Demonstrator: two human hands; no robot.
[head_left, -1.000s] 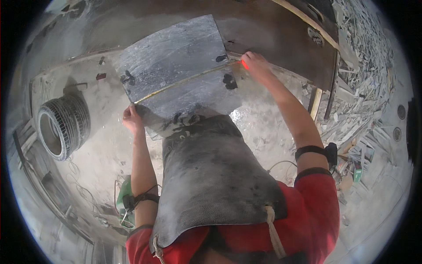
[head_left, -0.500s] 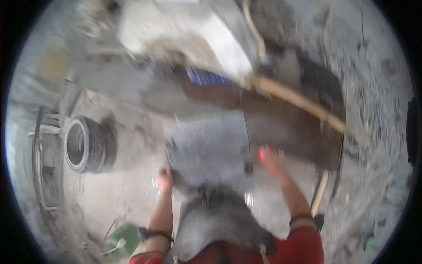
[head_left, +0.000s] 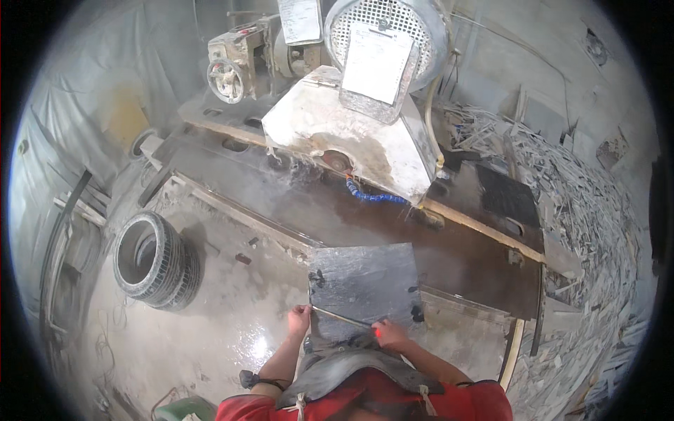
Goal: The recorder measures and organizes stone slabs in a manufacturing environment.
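A dark grey rectangular stone slab [head_left: 365,274] lies in front of my body, with black patches near its side edges. Across its lower part runs the pulled-out blade of a tape measure [head_left: 342,318]. My left hand [head_left: 299,321] pinches the blade's end at the slab's left edge. In my right hand [head_left: 393,335] is the tape's case, mostly covered by the fingers, with a bit of red showing. The blade slants slightly down towards the right hand. What supports the slab is hidden beneath it.
Beyond the slab stands a stone-cutting saw with a white blade guard [head_left: 302,116], a blue segmented hose [head_left: 372,196] and a long wet bed [head_left: 463,252]. Stacked tyres [head_left: 154,259] are on the floor at left. Stone offcuts [head_left: 590,231] are heaped at right.
My right hand has moved left from beside the slab to over its lower edge. The tape now shows stretched between both hands. The view has shifted, showing more of the saw.
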